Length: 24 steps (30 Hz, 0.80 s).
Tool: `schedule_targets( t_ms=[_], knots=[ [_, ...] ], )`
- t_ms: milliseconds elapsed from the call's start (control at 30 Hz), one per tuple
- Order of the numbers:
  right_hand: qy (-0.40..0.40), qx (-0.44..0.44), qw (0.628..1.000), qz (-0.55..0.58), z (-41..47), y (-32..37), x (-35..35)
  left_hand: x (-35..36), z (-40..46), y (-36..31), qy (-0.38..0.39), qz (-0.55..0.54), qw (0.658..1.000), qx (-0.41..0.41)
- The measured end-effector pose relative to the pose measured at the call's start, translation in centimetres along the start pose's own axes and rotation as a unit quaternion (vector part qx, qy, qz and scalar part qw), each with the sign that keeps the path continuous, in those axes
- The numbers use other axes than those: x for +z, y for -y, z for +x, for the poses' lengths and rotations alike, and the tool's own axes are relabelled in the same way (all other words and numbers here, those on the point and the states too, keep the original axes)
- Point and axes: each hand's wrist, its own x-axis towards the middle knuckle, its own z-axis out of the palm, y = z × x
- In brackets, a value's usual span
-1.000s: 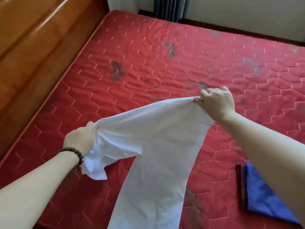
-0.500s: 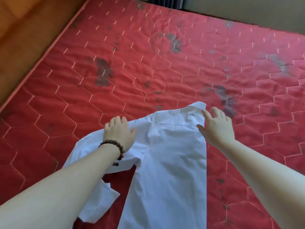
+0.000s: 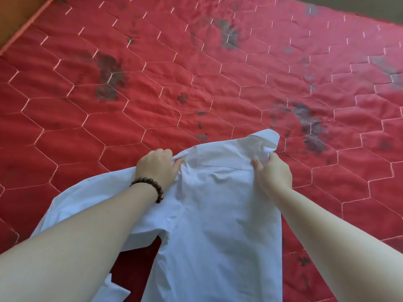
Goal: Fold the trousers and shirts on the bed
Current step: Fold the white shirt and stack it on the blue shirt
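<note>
Left hand (image 3: 157,166) and right hand (image 3: 272,171) pinching far edge of shirt (image 3: 218,203) on bed (image 3: 196,83); pull taut, flatten before folding.

View count: one, head-worn, wide-angle; no second view to share ground with.
Position: above the near edge of the red quilted mattress (image 3: 196,79), at the wearer's head.
Facing: forward and steeply down, across the bed toward its far side.
Nearness: close; both forearms enter from the bottom corners and fill the lower third.
Frame centre: left hand (image 3: 157,166) and right hand (image 3: 272,173) on the white shirt (image 3: 218,225), just below the middle.
Edges: wooden bed frame (image 3: 15,16) cuts the top-left corner; a strip of floor or wall shows top right.
Distortion: quilting lines bend outward toward the borders.
</note>
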Motion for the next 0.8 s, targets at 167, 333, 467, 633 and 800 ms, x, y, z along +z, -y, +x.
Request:
schedule_targets(
  t_ms=[167,333,467,633,800],
  knots=[
    [-0.053,-0.086,0.989,0.108,0.6,1.8,-1.7,-2.2,1.6,-0.1,-0.053,0.001,0.999,0.008],
    [-0.177,-0.137,0.974,0.025,2.3,4.4,-3.3,-4.4,4.6,-3.0,-0.118,-0.045,0.983,-0.135],
    [-0.145,-0.308,0.94,-0.02,-2.3,4.6,0.5,-1.5,0.9,-9.0,-0.029,-0.095,0.993,0.058],
    [0.002,-0.353,0.925,-0.138,-4.8,1.5,5.4,4.0,-2.8,-8.2,0.075,0.036,0.994,0.075],
    [-0.01,-0.304,0.926,-0.226,-3.7,-1.3,4.1,3.7,-2.4,-5.8,0.061,0.083,0.995,0.004]
  ],
)
